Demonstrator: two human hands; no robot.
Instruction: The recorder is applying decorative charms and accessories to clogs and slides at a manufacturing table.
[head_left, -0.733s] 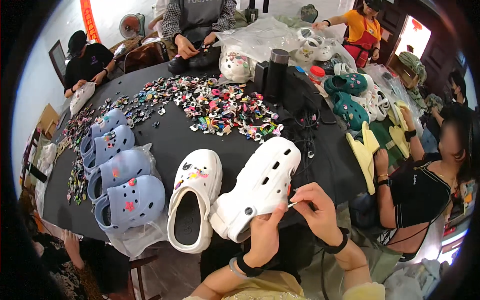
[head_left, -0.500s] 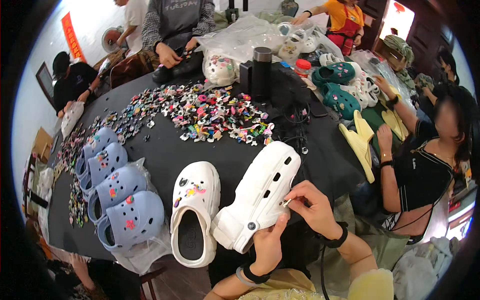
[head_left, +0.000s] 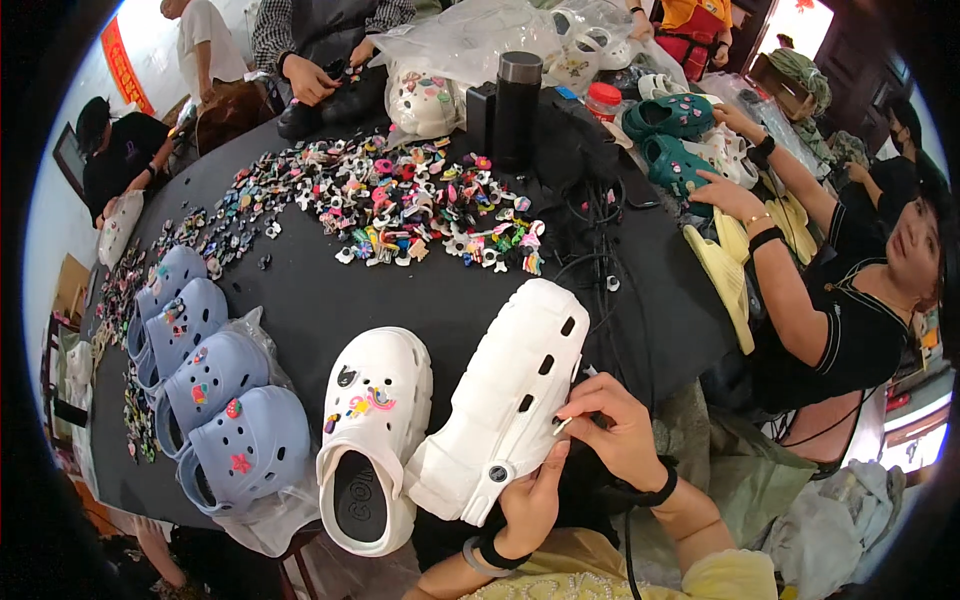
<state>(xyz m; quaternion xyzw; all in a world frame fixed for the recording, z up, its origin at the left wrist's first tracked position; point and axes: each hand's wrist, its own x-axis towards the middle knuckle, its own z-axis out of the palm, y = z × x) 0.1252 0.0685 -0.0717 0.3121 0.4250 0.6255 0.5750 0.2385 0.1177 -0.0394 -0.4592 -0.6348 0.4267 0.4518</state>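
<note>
While the left fingers (head_left: 550, 474) grip a white foam clog (head_left: 505, 390), side-up over the table's (head_left: 330, 285) near edge, toe away, the right fingers (head_left: 592, 402) pinch a small pale piece (head_left: 563, 426) beside its right flank.

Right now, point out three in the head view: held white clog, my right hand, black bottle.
Held white clog (head_left: 494, 388): head view, middle of its side.
Right hand (head_left: 616, 426): head view, back of the hand.
Black bottle (head_left: 515, 125): head view, body below the lid.
</note>
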